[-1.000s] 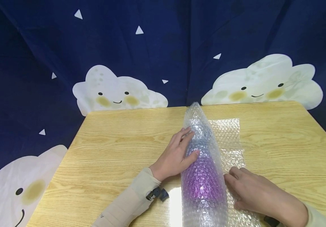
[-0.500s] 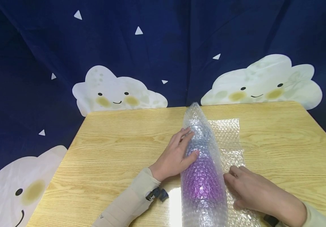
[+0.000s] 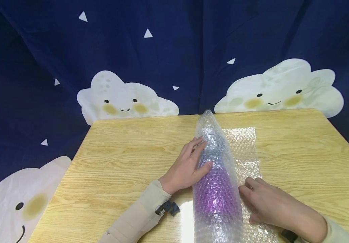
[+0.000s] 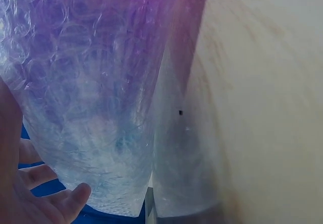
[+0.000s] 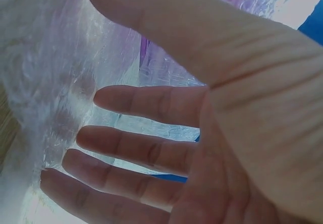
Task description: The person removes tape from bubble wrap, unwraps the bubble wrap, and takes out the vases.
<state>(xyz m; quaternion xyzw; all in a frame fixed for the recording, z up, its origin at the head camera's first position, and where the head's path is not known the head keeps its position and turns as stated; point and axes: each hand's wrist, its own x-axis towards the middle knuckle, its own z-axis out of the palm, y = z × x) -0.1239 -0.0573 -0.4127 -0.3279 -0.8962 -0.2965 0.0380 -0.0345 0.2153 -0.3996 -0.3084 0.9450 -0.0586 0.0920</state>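
Note:
A long bundle of clear bubble wrap [image 3: 217,199], purple and bluish inside, lies lengthwise on the table; what is wrapped in it is blurred by the bubbles. My left hand [image 3: 186,172] rests on its upper left side, thumb and fingers spread over the film. In the left wrist view the fingers [image 4: 73,201] lie along the bundle's tapering end. On the other side my right hand [image 3: 274,204] touches the flat bubble wrap sheet [image 3: 242,143] beside the bundle. The right wrist view shows its fingers [image 5: 141,143] nearly straight, tips at the crinkled film [image 5: 40,72].
The wooden table [image 3: 126,148] extends to both sides of the bundle, whose pointed tip reaches its back edge. Behind hangs a dark blue curtain [image 3: 162,54] printed with clouds. A small dark piece [image 3: 172,208] shows beside the left cuff.

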